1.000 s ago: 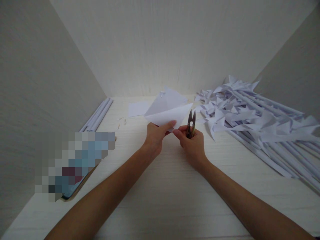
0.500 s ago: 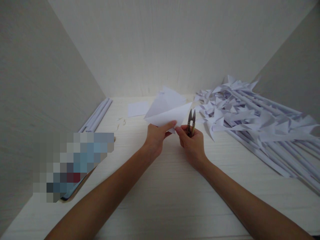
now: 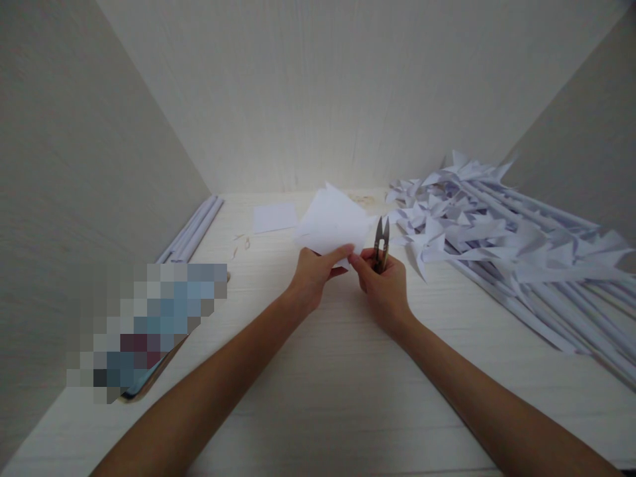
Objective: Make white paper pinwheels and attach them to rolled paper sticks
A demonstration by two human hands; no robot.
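A white sheet of paper [image 3: 332,215] is held up over the middle of the table, its pointed corners facing away from me. My left hand [image 3: 313,271] pinches its near edge, thumb on top and fingers underneath. Close beside it, my right hand [image 3: 382,285] is closed around small thread snips [image 3: 381,238], whose parted blades point away from me. The right thumb and forefinger also meet at the near right corner of the sheet. Whether they grip that corner firmly is too small to tell.
Paper pinwheels on rolled sticks [image 3: 477,225] are heaped on the right. Rolled paper tubes [image 3: 199,225] lie at the left wall, near a phone with a blurred screen [image 3: 173,318]. A small white paper [image 3: 275,217] and tiny scraps [image 3: 247,243] lie behind my left hand.
The sheet's near flap, folded up and curled before, now lies flatter, and the sheet has tilted slightly. Both hands have barely moved; the snips remain in my right hand.
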